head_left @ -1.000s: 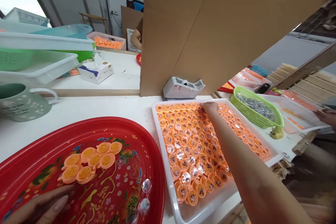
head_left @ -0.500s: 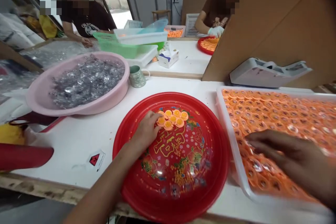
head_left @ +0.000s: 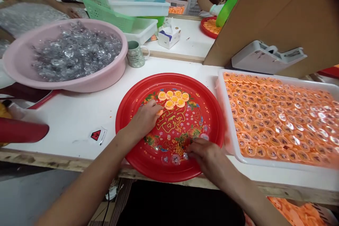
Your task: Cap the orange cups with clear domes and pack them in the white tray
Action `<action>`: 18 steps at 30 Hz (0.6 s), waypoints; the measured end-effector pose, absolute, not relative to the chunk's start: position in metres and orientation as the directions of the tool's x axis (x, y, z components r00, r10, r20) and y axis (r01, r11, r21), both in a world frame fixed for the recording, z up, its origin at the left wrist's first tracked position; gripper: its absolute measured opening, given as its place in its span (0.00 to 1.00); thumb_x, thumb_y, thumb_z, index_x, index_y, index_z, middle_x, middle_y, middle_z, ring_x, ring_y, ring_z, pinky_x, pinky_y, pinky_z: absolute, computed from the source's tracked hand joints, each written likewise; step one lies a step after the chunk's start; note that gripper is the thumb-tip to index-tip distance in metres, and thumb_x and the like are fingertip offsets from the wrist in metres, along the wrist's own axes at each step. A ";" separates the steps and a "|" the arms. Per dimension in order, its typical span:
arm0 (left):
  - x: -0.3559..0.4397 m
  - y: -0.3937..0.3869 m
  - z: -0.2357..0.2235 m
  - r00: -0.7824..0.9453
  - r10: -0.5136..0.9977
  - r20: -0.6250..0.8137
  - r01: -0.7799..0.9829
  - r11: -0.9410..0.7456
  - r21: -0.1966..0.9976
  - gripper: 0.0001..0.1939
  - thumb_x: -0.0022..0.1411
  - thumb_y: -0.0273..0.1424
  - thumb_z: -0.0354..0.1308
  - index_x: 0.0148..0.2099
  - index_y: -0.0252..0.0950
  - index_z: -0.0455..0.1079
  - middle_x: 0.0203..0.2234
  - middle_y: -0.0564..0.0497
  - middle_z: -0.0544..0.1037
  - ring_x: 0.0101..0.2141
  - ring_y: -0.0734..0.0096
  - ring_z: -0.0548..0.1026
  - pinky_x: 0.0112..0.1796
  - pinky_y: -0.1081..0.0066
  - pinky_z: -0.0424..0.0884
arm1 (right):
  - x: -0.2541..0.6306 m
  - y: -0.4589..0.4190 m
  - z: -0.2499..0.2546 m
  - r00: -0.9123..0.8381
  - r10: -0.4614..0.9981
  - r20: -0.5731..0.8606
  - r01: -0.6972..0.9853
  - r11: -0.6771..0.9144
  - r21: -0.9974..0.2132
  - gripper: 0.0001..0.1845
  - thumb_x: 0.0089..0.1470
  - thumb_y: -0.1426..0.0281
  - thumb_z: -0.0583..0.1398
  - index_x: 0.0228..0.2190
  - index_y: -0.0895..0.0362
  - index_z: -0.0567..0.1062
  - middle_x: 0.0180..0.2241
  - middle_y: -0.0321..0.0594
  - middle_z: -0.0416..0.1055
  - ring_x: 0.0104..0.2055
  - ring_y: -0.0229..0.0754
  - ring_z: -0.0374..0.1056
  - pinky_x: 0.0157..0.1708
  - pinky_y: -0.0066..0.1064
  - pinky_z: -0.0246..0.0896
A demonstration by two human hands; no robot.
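Observation:
A round red tray (head_left: 169, 173) with a flower pattern lies in front of me. My left hand (head_left: 145, 118) is over its left side, thumb and fingers pinching a small orange cup-shaped piece (head_left: 159, 112). Just beyond sits a cluster of several similar orange pieces (head_left: 174, 99) with yellow round tops. My right hand (head_left: 208, 153) is low over the tray's right side, its fingers closed at a small clear plastic disc (head_left: 185, 155); the fingertips are partly hidden. Another clear disc (head_left: 175, 159) with a printed figure lies beside it on the tray.
At right stands a white tray (head_left: 246, 159) filled with rows of orange pieces under clear discs. A pink basin (head_left: 97, 85) of clear plastic parts is at left, beside a green mug (head_left: 136, 54). A tape dispenser (head_left: 265, 58) leans by a cardboard panel (head_left: 265, 17). Two people work across the table.
My right hand has come from the white tray to the red tray. My left hand has drawn one orange piece slightly away from the cluster. The view has swung left and down.

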State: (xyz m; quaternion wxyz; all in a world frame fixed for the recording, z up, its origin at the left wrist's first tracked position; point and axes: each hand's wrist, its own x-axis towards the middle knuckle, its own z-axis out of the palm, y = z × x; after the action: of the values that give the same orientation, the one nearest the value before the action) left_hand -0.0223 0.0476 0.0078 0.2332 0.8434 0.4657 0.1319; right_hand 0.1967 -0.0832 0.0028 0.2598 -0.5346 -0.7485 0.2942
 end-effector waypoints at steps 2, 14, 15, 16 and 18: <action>-0.027 0.044 0.003 0.494 0.868 0.044 0.722 -0.438 0.536 0.13 0.61 0.25 0.52 0.47 0.36 0.72 0.38 0.46 0.68 0.39 0.60 0.69 0.42 0.60 0.68 | 0.170 -0.084 0.000 -0.411 0.911 0.041 0.616 0.311 -0.724 0.16 0.54 0.85 0.53 0.32 0.55 0.76 0.32 0.38 0.71 0.33 0.37 0.69 0.32 0.26 0.64; -0.037 0.045 -0.014 0.378 0.925 0.027 0.682 -0.298 0.668 0.19 0.58 0.29 0.60 0.53 0.35 0.70 0.43 0.43 0.72 0.46 0.54 0.71 0.47 0.56 0.69 | 0.132 -0.082 -0.020 -0.438 0.897 -0.058 0.724 0.314 -0.614 0.16 0.49 0.88 0.54 0.31 0.57 0.72 0.32 0.38 0.69 0.31 0.38 0.67 0.31 0.28 0.63; -0.036 0.045 -0.015 0.371 0.928 0.027 0.675 -0.290 0.678 0.19 0.58 0.29 0.60 0.53 0.35 0.70 0.44 0.43 0.72 0.46 0.54 0.71 0.47 0.56 0.69 | 0.133 -0.083 -0.019 -0.408 0.911 -0.057 0.718 0.281 -0.637 0.17 0.50 0.88 0.54 0.34 0.57 0.72 0.35 0.38 0.69 0.32 0.38 0.67 0.32 0.29 0.64; -0.035 0.045 -0.016 0.368 0.929 0.027 0.668 -0.285 0.688 0.18 0.58 0.29 0.60 0.51 0.35 0.71 0.44 0.43 0.72 0.46 0.55 0.72 0.47 0.56 0.69 | 0.133 -0.084 -0.018 -0.384 0.921 -0.056 0.714 0.259 -0.651 0.16 0.51 0.87 0.53 0.36 0.57 0.71 0.36 0.39 0.69 0.33 0.39 0.68 0.33 0.30 0.64; -0.035 0.046 -0.015 0.367 0.930 0.030 0.651 -0.280 0.706 0.11 0.58 0.27 0.58 0.45 0.35 0.74 0.41 0.45 0.72 0.44 0.57 0.72 0.47 0.58 0.69 | 0.131 -0.085 -0.016 -0.380 0.924 -0.053 0.712 0.255 -0.654 0.13 0.54 0.85 0.54 0.36 0.56 0.71 0.38 0.40 0.68 0.34 0.39 0.68 0.35 0.31 0.65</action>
State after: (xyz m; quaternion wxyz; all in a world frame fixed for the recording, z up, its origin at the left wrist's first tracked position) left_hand -0.0347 0.0456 -0.0154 0.3079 0.7673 0.5149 0.2265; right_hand 0.1309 -0.0852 -0.0156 0.1737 -0.5291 -0.7729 0.3042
